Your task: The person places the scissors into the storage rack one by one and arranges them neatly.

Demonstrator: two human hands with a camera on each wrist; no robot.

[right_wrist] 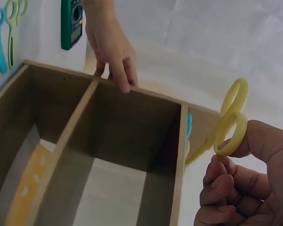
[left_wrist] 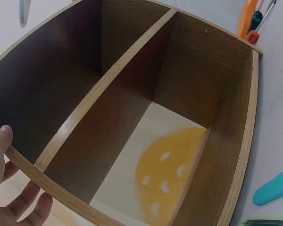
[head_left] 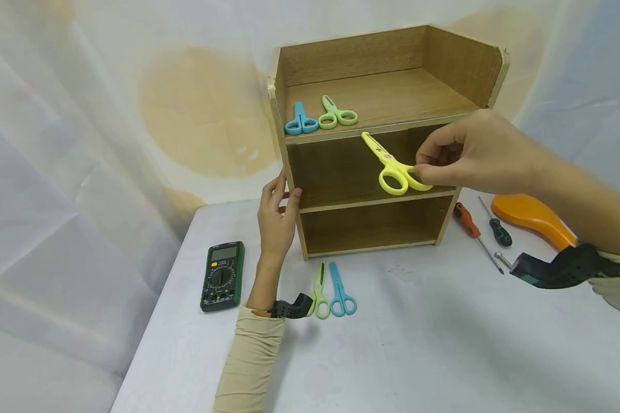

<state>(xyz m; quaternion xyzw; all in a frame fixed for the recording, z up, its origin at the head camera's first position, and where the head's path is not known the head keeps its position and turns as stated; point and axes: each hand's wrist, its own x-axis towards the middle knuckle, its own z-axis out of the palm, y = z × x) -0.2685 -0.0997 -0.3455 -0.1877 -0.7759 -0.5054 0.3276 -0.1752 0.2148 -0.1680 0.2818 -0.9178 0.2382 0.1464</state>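
My right hand [head_left: 477, 152] pinches a pair of yellow scissors [head_left: 392, 169] by one handle loop, in front of the shelf's middle compartment. Their blades point up and to the left. With thumb at the front edge and fingers outside, my left hand [head_left: 279, 215] grips the left side panel of the wooden shelf [head_left: 369, 203]. In the left wrist view, that thumb [left_wrist: 4, 136] lies over the panel edge. On the top tier, at the left, lie blue scissors [head_left: 300, 121] and green scissors [head_left: 336, 115]. Two compartments lie below.
Green scissors [head_left: 318, 292] and blue scissors [head_left: 342, 295] lie on the table before the shelf. A multimeter [head_left: 222, 276] lies to the left. At the right are a red-handled screwdriver [head_left: 467, 221], a dark green screwdriver [head_left: 498, 229] and an orange tool [head_left: 532, 218].
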